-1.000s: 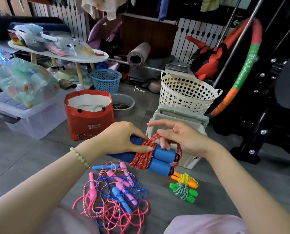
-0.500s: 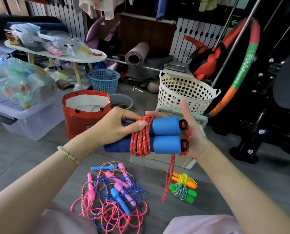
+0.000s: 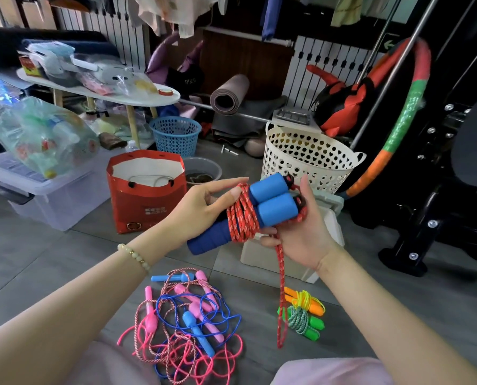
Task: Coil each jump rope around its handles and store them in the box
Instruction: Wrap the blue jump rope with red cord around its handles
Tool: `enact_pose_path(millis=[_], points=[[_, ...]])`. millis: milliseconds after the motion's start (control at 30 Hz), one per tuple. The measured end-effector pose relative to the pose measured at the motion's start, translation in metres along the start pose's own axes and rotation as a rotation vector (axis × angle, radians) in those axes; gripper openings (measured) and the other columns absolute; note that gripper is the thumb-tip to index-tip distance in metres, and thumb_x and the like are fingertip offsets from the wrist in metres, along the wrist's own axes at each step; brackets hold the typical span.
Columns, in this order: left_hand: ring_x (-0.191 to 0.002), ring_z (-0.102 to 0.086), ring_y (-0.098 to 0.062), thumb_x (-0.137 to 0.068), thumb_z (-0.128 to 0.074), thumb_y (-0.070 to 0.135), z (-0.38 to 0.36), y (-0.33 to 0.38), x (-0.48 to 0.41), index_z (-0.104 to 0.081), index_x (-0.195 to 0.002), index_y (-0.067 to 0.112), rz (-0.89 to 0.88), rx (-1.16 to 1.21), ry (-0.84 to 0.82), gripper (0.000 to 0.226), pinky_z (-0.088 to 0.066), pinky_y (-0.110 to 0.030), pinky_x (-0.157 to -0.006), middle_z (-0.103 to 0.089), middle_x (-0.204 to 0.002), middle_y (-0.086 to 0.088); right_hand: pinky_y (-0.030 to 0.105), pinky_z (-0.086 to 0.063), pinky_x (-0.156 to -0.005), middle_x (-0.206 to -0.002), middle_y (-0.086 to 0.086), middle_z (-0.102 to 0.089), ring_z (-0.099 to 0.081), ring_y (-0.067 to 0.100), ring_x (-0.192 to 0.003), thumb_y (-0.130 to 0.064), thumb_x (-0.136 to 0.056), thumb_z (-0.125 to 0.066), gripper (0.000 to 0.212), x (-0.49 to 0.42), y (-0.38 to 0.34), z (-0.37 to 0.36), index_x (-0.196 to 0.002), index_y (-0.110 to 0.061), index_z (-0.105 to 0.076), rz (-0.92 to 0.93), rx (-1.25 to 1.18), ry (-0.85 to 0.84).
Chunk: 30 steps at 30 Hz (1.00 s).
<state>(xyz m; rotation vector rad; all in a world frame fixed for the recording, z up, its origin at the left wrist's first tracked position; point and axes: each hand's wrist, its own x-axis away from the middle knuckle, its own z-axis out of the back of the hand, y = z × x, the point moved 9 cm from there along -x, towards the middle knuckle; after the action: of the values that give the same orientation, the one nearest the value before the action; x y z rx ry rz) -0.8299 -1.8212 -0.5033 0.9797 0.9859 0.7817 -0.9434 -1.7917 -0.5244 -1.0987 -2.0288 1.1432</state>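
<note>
A red bag (image 3: 145, 195) is seen on the floor at 9 o'clock from the work. The left hand (image 3: 201, 209) is wrapped round the darker ends of the handles (image 3: 277, 212), with the thumb laid along the top against the rope (image 3: 242, 215), which is wound in several turns about their middle. A tangle (image 3: 187, 323) of pink and blue ropes is spread on the floor at 7 o'clock from the hands. The right hand (image 3: 301, 234) is cupped round the cap ends of the handles, thumb up and fingers curled beneath, and a loose tail is let hang from it towards 6 o'clock. The pair is held in the air in front of the box (image 3: 335, 232), which is set at 3 o'clock, just behind the right hand. Two coiled bundles (image 3: 304, 312) are laid at 5 o'clock. The foam handles are judged light, soft and grippy, and are best held across both together beside the coil. The braided cord is judged limp and inclined to loosen, so the tail is best pinched close to the turns and drawn taut.
</note>
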Motion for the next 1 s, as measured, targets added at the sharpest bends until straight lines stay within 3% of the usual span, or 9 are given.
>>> enact_pose_path(millis=[100, 200, 333, 400, 467, 567, 667, 867, 1000], points=[[-0.085, -0.062, -0.009, -0.097, -0.048, 0.032, 0.014, -0.010, -0.005, -0.067, -0.099, 0.027, 0.105, 0.150, 0.214, 0.021, -0.050, -0.024, -0.078, -0.071, -0.090, 0.003, 0.025, -0.013, -0.053, -0.076, -0.001, -0.046, -0.025, 0.010, -0.057, -0.087, -0.066, -0.027, 0.088, -0.008, 0.013, -0.004, -0.113, -0.017, -0.051, -0.048, -0.039, -0.055], [-0.078, -0.059, -0.011, -0.097, -0.049, 0.035, 0.023, -0.024, -0.007, -0.068, -0.089, 0.023, 0.203, 0.223, 0.329, 0.024, -0.050, -0.024, -0.070, -0.068, -0.080, 0.003, 0.028, -0.010, -0.055, -0.075, -0.004, -0.042, -0.014, 0.014, -0.063, -0.086, -0.068, -0.019, 0.083, -0.014, 0.015, -0.014, -0.103, -0.016, -0.048, -0.040, 0.159, -0.048], [-0.073, -0.056, -0.012, -0.096, -0.051, 0.039, 0.034, -0.036, -0.006, -0.066, -0.079, 0.024, 0.257, 0.153, 0.447, 0.027, -0.048, -0.030, -0.070, -0.065, -0.078, 0.001, 0.023, -0.014, -0.051, -0.062, -0.013, -0.041, -0.021, 0.005, -0.052, -0.079, -0.075, -0.026, 0.066, -0.023, 0.021, -0.005, -0.086, -0.017, -0.047, -0.050, 0.647, 0.164], [-0.075, -0.058, -0.014, -0.095, -0.052, 0.040, 0.049, -0.044, -0.002, -0.065, -0.078, 0.024, 0.309, 0.135, 0.570, 0.027, -0.051, -0.033, -0.074, -0.064, -0.077, 0.004, 0.024, -0.038, -0.059, -0.068, -0.018, -0.054, -0.046, 0.003, -0.059, -0.074, -0.082, -0.026, 0.059, -0.026, 0.022, -0.002, -0.090, -0.024, -0.056, -0.043, 0.944, 0.224], [-0.081, -0.061, -0.017, -0.094, -0.054, 0.041, 0.067, -0.052, 0.006, -0.064, -0.079, 0.024, 0.331, 0.102, 0.670, 0.024, -0.055, -0.041, -0.081, -0.064, -0.076, 0.007, 0.035, -0.046, -0.079, -0.097, -0.005, -0.065, -0.060, 0.018, -0.089, -0.055, -0.093, -0.039, 0.042, -0.027, 0.021, -0.007, -0.110, -0.022, -0.058, 0.006, 1.431, 0.197], [-0.088, -0.064, -0.020, -0.092, -0.054, 0.048, 0.089, -0.060, 0.014, -0.064, -0.087, 0.025, 0.341, -0.089, 0.725, 0.025, -0.054, -0.042, -0.084, -0.067, -0.085, 0.005, 0.036, -0.040, -0.069, -0.095, 0.010, -0.064, -0.057, 0.031, -0.090, -0.034, -0.099, -0.039, 0.028, -0.027, 0.017, -0.018, -0.102, -0.014, -0.058, 0.037, 1.867, 0.210], [-0.090, -0.065, -0.021, -0.089, -0.052, 0.055, 0.099, -0.067, 0.017, -0.066, -0.101, 0.023, 0.364, -0.221, 0.709, 0.037, -0.054, -0.042, -0.083, -0.070, -0.097, 0.000, 0.037, -0.040, -0.066, -0.066, -0.002, -0.051, -0.054, 0.025, -0.074, -0.034, -0.099, -0.039, 0.032, -0.024, 0.007, -0.025, -0.084, -0.015, -0.061, 0.156, 1.654, 0.230], [-0.089, -0.064, -0.018, -0.091, -0.047, 0.057, 0.067, -0.043, 0.002, -0.063, -0.112, 0.030, 0.250, -0.677, 0.448, 0.038, -0.044, -0.028, -0.067, -0.068, -0.097, 0.004, 0.025, -0.033, -0.054, -0.046, -0.007, -0.041, -0.039, 0.005, -0.045, -0.029, -0.098, -0.045, 0.040, -0.025, -0.010, -0.013, -0.060, -0.022, -0.055, 0.284, 1.170, 0.264], [-0.083, -0.064, -0.012, -0.092, -0.043, 0.057, 0.030, -0.019, -0.008, -0.061, -0.113, 0.037, 0.064, -0.816, 0.251, 0.034, -0.044, -0.026, -0.061, -0.069, -0.088, 0.009, 0.015, -0.032, -0.052, -0.047, -0.009, -0.044, -0.041, 0.003, -0.045, -0.023, -0.098, -0.046, 0.039, -0.020, -0.027, -0.011, -0.063, -0.010, -0.055, 0.360, 1.188, 0.309]])
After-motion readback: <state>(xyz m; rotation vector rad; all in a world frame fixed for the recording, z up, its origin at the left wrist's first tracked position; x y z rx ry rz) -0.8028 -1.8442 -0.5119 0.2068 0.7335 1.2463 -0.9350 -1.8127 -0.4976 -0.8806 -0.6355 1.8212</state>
